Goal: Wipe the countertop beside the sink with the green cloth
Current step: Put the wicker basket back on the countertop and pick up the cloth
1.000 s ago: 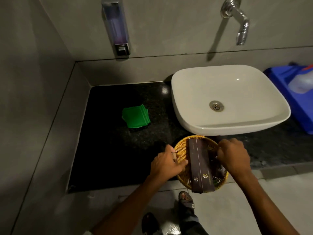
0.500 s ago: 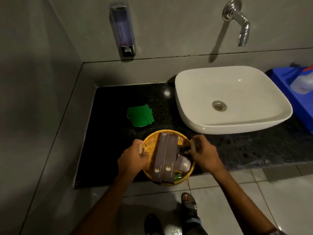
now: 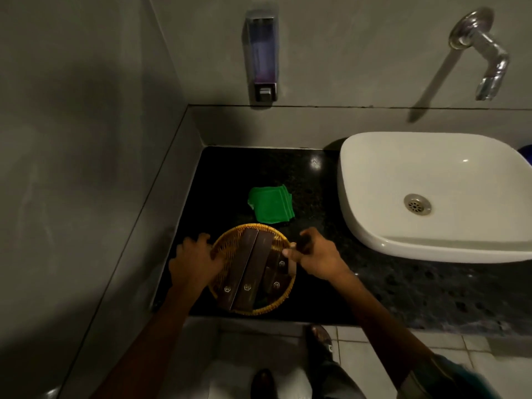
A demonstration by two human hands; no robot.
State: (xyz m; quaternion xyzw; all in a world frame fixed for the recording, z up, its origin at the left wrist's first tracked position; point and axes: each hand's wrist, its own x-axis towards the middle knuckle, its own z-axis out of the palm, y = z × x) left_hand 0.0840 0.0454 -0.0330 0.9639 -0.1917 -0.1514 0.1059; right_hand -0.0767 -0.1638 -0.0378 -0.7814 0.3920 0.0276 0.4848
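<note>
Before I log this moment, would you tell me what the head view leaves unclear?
- Countertop under the wicker basket: hidden by it.
- Small items under the brown boxes: covered, dark.
- Box logos: too small.
- Blue object behind the sink: cut off by the right edge.
- Left hand fingertips: behind the basket rim.

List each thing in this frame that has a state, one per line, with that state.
green cloth: folded, lying untouched on the countertop
wicker basket: on the countertop, gripped at both rims, holding dark boxes
left hand: closed on the basket's left rim
right hand: closed on the basket's right rim
tap: no water running
sink: empty, drain open
</note>
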